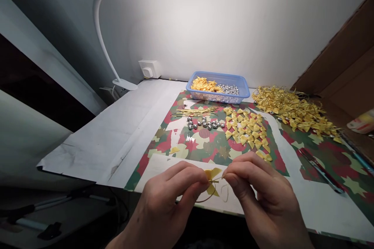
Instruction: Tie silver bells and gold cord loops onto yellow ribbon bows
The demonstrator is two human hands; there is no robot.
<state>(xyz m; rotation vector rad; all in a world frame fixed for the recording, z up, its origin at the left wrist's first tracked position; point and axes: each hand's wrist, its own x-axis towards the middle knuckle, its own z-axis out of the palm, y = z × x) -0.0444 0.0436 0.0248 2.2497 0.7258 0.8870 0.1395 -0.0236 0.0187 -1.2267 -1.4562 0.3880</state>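
Near the table's front edge, my left hand [178,190] pinches a yellow ribbon bow [214,190] between thumb and fingertips. A thin gold cord [208,200] loops below the bow and crosses its middle. My right hand [257,190], just right of the bow, has thumb and forefinger pressed together on the cord's end. Beyond the hands, several loose yellow bows [247,128] lie spread on the patterned sheet. Left of them sit several shiny silver bells [209,125], with a bundle of gold cords [198,112] behind. My fingertips hide part of the bow.
A blue basket [247,94] with yellow bows and silver bells stands by the wall. At right are a heap of corded bows [295,109], tweezers [321,173] and a cardboard box [341,50]. A lamp [101,31] rises at left.
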